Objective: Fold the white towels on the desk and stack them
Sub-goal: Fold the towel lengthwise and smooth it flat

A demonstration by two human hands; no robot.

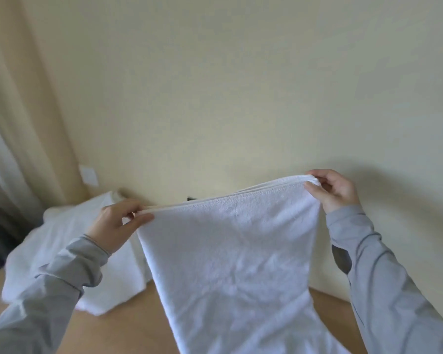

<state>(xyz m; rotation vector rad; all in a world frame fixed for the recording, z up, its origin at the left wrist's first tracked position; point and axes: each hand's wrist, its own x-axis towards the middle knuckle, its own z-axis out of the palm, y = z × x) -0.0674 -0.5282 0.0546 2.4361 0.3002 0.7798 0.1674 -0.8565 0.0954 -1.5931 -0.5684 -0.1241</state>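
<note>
White towel [230, 264]: held up in the air over the desk, hanging down from its top edge toward the near bottom of the view; its lower end runs out of frame.
Top edge: several layers show stacked together along it, stretched between the two hands and sloping up from left to right.
Side edges: the left one drops straight from the left hand; the right one drops from the right hand and passes in front of the right sleeve [384, 272].
Surface: soft terry cloth, lightly creased in the middle, clean white throughout.
Left hand [115, 226]: fingers closed in a pinch on the left top corner, thumb on the near side.
Right hand [335, 189]: fingers closed in a pinch on the right top corner, held higher than the left.
Left sleeve [54, 284]: grey, reaching in from the near left.
Desk [128, 325]: light wood, bare to the left of the hanging cloth and in a smaller patch to its right.
Towel pile [69, 241]: more white cloth heaped on the far left of the desk, partly behind the left arm, blurred.
Wall [241, 85]: plain cream, just behind the desk's far edge; open air above the hands.
Curtain [23, 111]: beige, hanging at the far left.
Wall plate [88, 175]: pale, low on the wall beside the curtain.
</note>
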